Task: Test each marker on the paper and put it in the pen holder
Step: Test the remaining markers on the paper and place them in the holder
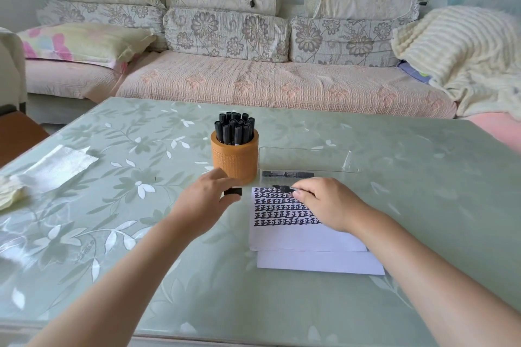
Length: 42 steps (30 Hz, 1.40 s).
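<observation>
While the right hand grips an uncapped marker over the paper, the left hand pinches a black cap just beside the orange pen holder.

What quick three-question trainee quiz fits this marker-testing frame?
1. True or false: the orange cylindrical pen holder stands left of the clear plastic tray.
2. The left hand pinches: A) a black marker cap, B) a tissue, C) a jar?
3. Fill in: the right hand holds the uncapped black marker over the white ____ covered in black marks.
Key: 1 true; 2 A; 3 paper.
</observation>
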Motion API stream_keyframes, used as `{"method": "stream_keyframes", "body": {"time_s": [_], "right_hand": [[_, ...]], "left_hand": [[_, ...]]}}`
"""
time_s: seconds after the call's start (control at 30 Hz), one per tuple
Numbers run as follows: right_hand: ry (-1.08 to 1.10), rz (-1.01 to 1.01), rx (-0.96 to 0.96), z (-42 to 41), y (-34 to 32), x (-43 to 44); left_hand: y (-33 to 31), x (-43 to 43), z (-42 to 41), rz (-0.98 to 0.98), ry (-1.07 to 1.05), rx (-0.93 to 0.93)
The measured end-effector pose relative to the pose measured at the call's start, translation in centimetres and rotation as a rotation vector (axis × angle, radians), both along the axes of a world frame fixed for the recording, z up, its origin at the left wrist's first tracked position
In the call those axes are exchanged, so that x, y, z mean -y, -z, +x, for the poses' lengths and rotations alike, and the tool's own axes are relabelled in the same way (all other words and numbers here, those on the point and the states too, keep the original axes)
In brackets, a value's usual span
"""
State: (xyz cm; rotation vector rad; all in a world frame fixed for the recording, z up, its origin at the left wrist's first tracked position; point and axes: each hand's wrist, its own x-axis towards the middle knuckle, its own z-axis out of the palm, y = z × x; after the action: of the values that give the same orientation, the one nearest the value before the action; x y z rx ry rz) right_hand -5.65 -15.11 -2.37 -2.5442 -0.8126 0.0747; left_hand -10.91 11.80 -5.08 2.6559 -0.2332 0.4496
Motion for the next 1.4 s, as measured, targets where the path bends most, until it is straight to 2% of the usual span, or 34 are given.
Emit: {"method": "stream_keyframes", "body": {"time_s": [0.37,0.5,0.7,0.93,1.1,1.23,1.4], "right_hand": [[0.008,0.111,-0.076,-1.4,0.7,0.2],[-0.010,0.192,-0.048,-1.5,0.6,1.6],[0.045,0.293,-0.066,-1.7,0.0,4.0],[0.113,0.502,-0.081,-1.8,1.2,7.7],[0.291,0.797,-0.359,-1.6,2.2,9.5],[0.365,0.741,-0.342,-1.3,3.5,9.9],[0.359,0.725,-0.320,-0.6,4.2,9.5]], "left_hand": [[1.8,1.6,0.9,0.089,-0.110,-0.080],[0.6,2.4,0.8,0.050,-0.133,-0.017],[-0.8,7.1,-0.4,0.005,0.114,0.125],[0.1,13.2,-1.4,0.003,0.403,0.065],[1.6,15.4,-1.2,0.093,0.400,0.084],[2.6,16.3,-1.1,0.144,0.342,0.154],[3.2,16.7,-1.0,0.140,0.337,0.141]]}}
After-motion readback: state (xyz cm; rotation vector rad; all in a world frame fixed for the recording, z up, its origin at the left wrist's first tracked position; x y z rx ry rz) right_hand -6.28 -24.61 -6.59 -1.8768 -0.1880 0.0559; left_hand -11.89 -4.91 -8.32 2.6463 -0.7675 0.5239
